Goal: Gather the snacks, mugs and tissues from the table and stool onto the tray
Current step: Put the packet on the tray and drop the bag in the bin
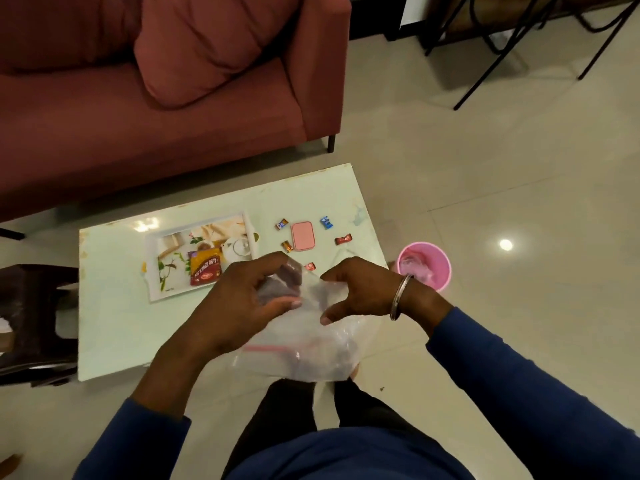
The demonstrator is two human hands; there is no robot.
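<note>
1. Both hands hold a clear, crinkled plastic bag with a pink zip strip (304,344) above the near edge of the pale, glossy rectangular table (114,327).
2. The left hand (239,303) has its fingers and thumb curled round the bag's upper left part; a dark, purplish lump shows through the plastic there, too blurred to name.
3. The right hand (360,292), with a silver metal bangle (401,296) on its wrist, pinches the bag's upper right edge between curled fingers and thumb.
4. The white rectangular tray with a printed teapot picture (207,233) lies on the table's middle, left of the hands. On it lies a red and yellow snack packet (205,268) — flat, near the tray's middle.
5. Right of the tray a flat pink rounded-corner box (302,235) lies on the table, with small wrapped sweets scattered around it: a blue one (326,222), a red one (343,240), a brown and gold one (287,245), a brown and blue one (282,224), and another red one (310,266) just beyond the hands.
6. A dark wooden stool (34,306) stands at the table's left end.
7. A round pink plastic bin (424,265) sits on the tiled floor just beside the table's right end — crumpled clear plastic lies inside.
8. A dusty-red fabric sofa (173,98) with a matching cushion stands beyond the table.
</note>
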